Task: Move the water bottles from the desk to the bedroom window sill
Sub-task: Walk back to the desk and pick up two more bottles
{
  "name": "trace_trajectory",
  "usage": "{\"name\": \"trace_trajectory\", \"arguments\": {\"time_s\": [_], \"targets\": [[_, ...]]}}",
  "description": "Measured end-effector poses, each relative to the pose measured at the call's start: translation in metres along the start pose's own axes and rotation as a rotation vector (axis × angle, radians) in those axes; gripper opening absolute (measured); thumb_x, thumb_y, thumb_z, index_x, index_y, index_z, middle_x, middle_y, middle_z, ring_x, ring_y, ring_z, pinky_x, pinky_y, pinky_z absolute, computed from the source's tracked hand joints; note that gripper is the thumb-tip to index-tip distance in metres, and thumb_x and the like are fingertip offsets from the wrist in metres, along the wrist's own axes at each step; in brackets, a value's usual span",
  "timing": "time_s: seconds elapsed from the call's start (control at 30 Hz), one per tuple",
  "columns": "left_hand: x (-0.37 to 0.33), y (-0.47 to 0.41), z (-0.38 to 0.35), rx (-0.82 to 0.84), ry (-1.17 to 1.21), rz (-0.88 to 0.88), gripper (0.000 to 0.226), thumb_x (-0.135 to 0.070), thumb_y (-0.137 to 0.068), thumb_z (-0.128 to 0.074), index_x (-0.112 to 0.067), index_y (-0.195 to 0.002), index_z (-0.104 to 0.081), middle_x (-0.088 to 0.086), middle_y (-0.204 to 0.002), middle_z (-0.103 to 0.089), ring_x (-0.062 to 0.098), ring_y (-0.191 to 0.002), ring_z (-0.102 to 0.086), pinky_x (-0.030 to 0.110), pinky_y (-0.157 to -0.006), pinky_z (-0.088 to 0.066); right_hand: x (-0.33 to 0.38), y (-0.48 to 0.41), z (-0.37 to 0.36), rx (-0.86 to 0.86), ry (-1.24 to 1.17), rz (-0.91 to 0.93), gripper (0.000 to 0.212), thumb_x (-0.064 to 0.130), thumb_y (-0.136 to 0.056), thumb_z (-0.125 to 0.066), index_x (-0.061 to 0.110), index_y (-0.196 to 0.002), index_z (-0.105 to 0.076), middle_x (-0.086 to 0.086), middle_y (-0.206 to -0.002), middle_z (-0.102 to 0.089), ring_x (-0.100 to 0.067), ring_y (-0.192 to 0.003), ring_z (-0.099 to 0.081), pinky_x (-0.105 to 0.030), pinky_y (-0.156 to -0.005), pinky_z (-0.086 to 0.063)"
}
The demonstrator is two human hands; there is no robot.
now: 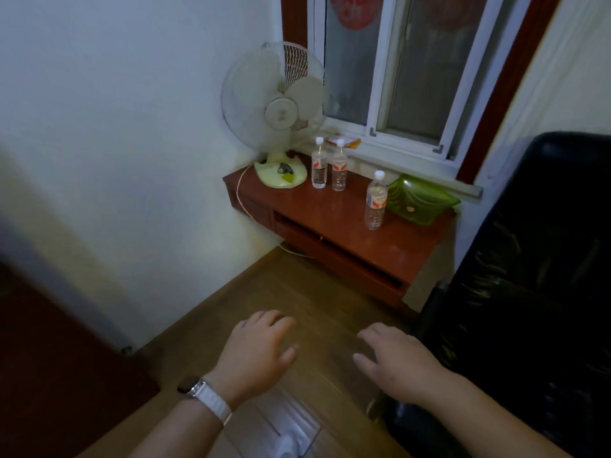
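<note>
Desk [334, 223], 3 water bottles [376, 201], window sill [406, 166]

Both forearms are bare, with no sleeves in view. The left wrist wears a watch [189, 385] with a dark face on a white band [213, 403].

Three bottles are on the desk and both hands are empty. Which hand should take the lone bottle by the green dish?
Probably the right hand. The lone bottle stands right of the other two, beside the green dish, roughly above that hand. The left hand lines up better with the pair.
</note>
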State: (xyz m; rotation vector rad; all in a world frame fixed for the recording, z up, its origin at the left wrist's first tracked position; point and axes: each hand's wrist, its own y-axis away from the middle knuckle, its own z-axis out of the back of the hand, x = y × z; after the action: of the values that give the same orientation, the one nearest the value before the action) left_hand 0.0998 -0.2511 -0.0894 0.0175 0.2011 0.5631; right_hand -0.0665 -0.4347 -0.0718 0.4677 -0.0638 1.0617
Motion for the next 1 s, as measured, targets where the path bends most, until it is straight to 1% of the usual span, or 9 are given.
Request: {"name": "trace_trajectory", "arguments": {"time_s": [0.17,0.2,0.33,0.5,0.63,0.83,0.9,0.97,1.0], "targets": [[0.063,-0.083,0.019,0.007,0.054,-0.065,0.051,-0.053,-0.097,-0.042,-0.036,-0.145,-0.039,-0.010,-0.150,-0.041,0.010,-0.139,-0.035,0.031,-0.113,-0.030,0.028,-0.083,0.032,0.083,0.003,-0.054,0.053,0.056,-0.096,-0.045,0.032,-0.143,-0.044,0.009,-0.145,-0.045,-0.011,-0.129,-0.045,-0.036,-0.108,-0.040],[0.073,-0.099,0.026,0.012,0.062,-0.089,0.051,-0.053,-0.098,-0.041,-0.037,-0.146,-0.037,-0.010,-0.150,-0.040,0.009,-0.140,-0.034,0.031,-0.114,-0.029,0.032,-0.096,0.039,0.061,-0.005,-0.069,0.053,0.056,-0.096,-0.045,0.032,-0.144,-0.044,0.009,-0.145,-0.045,-0.012,-0.130,-0.044,-0.036,-0.109,-0.040],[0.104,-0.161,0.044,-0.002,0.086,-0.161,0.051,-0.051,-0.098,-0.043,-0.038,-0.146,-0.034,-0.011,-0.153,-0.036,0.008,-0.142,-0.031,0.033,-0.117,-0.030,0.036,-0.137,0.060,-0.133,-0.065,-0.125,0.055,0.054,-0.096,-0.045,0.034,-0.147,-0.038,0.012,-0.148,-0.041,-0.010,-0.133,-0.040,-0.035,-0.110,-0.040],[0.112,-0.207,0.058,0.033,0.207,-0.207,0.051,-0.051,-0.098,-0.045,-0.039,-0.146,-0.034,-0.014,-0.152,-0.036,0.006,-0.140,-0.031,0.032,-0.116,-0.030,0.030,-0.167,0.079,-0.190,-0.075,-0.154,0.054,0.053,-0.098,-0.041,0.034,-0.149,-0.036,0.015,-0.150,-0.038,-0.007,-0.137,-0.036,-0.032,-0.113,-0.034],[0.114,-0.249,0.061,0.057,0.244,-0.227,0.051,-0.050,-0.097,-0.047,-0.039,-0.146,-0.035,-0.014,-0.151,-0.036,0.005,-0.138,-0.033,0.030,-0.114,-0.032,0.010,-0.197,0.091,-0.187,-0.083,-0.199,0.053,0.053,-0.098,-0.040,0.032,-0.147,-0.039,0.014,-0.147,-0.041,-0.008,-0.133,-0.038,-0.031,-0.110,-0.036],[0.110,-0.324,0.051,0.142,0.265,-0.209,0.051,-0.051,-0.096,-0.048,-0.038,-0.145,-0.039,-0.015,-0.149,-0.039,0.005,-0.138,-0.035,0.035,-0.114,-0.035,-0.040,-0.260,0.094,-0.163,-0.139,-0.249,0.052,0.055,-0.097,-0.040,0.033,-0.143,-0.042,0.014,-0.142,-0.044,-0.010,-0.128,-0.042,-0.034,-0.106,-0.040],[0.113,-0.355,0.043,0.179,0.279,-0.182,0.050,-0.052,-0.096,-0.049,-0.040,-0.143,-0.040,-0.017,-0.147,-0.039,0.003,-0.133,-0.038,0.032,-0.112,-0.037,-0.059,-0.289,0.098,-0.154,-0.172,-0.255,0.053,0.055,-0.097,-0.040,0.031,-0.145,-0.041,0.011,-0.143,-0.043,-0.012,-0.129,-0.042,-0.033,-0.106,-0.040],[0.116,-0.388,0.034,0.208,0.311,-0.136,0.048,-0.053,-0.094,-0.051,-0.042,-0.140,-0.042,-0.020,-0.143,-0.041,-0.002,-0.123,-0.041,0.026,-0.106,-0.039,-0.079,-0.318,0.102,-0.166,-0.230,-0.259,0.054,0.053,-0.098,-0.042,0.029,-0.146,-0.040,0.009,-0.142,-0.044,-0.013,-0.128,-0.043,-0.032,-0.106,-0.041],[0.116,-0.405,0.031,0.220,0.332,-0.116,0.047,-0.053,-0.094,-0.052,-0.042,-0.139,-0.044,-0.021,-0.140,-0.042,-0.002,-0.123,-0.042,0.025,-0.104,-0.039,-0.089,-0.332,0.105,-0.177,-0.269,-0.266,0.054,0.052,-0.098,-0.042,0.028,-0.145,-0.040,0.008,-0.141,-0.045,-0.013,-0.128,-0.044,-0.031,-0.105,-0.042]]}}
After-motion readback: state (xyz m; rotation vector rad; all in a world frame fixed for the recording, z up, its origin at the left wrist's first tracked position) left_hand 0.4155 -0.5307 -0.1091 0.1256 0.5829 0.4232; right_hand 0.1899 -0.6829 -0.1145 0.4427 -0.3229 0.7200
